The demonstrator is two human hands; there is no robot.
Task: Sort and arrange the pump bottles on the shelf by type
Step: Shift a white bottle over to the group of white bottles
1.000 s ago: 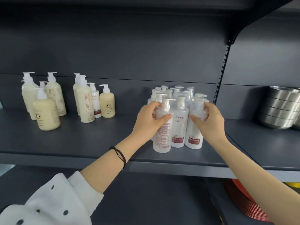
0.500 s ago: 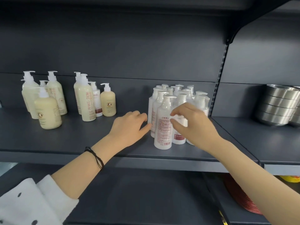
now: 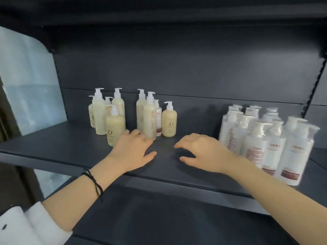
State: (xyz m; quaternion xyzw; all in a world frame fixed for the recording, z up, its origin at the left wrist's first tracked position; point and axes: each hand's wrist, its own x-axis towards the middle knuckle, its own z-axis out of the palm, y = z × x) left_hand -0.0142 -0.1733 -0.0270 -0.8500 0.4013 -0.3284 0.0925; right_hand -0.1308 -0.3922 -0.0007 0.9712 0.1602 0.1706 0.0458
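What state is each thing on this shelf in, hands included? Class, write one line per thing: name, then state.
left hand: open, holding nothing, fingertips beside the tall cream bottle, contact unclear
right hand: open, fingers loosely curled, holding nothing, over the shelf
white pump bottles: upright, packed together at the right
cream pump bottles: upright, two loose groups at the left

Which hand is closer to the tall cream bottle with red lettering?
Left. The left hand has fingertips at the base of the tall cream bottle; the right hand is farther right, apart.
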